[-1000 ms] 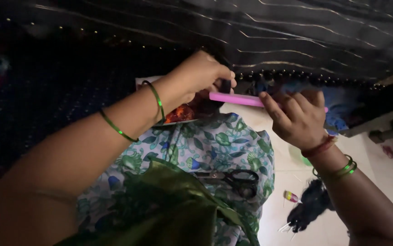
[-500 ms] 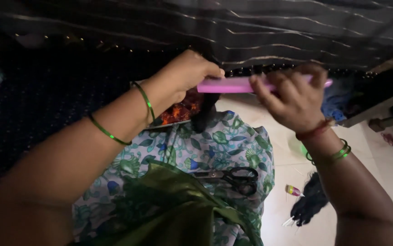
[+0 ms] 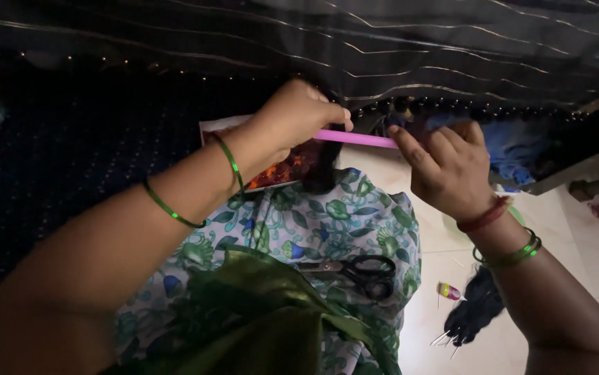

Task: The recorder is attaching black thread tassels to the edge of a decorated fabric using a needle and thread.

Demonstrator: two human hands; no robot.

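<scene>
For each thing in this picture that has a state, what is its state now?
Left hand: shut on one end of the pink plastic stick.
Right hand: fingers pinch the stick's other end.
Pink plastic stick: held level between both hands.
Black-handled scissors: closed, lying on the floral green cloth.

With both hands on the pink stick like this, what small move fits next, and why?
Probably draw the dark strand along the pink stick. The left hand pinches the stick's end where the strand hangs, and the right hand steadies the other end, level above the floral cloth.
</scene>
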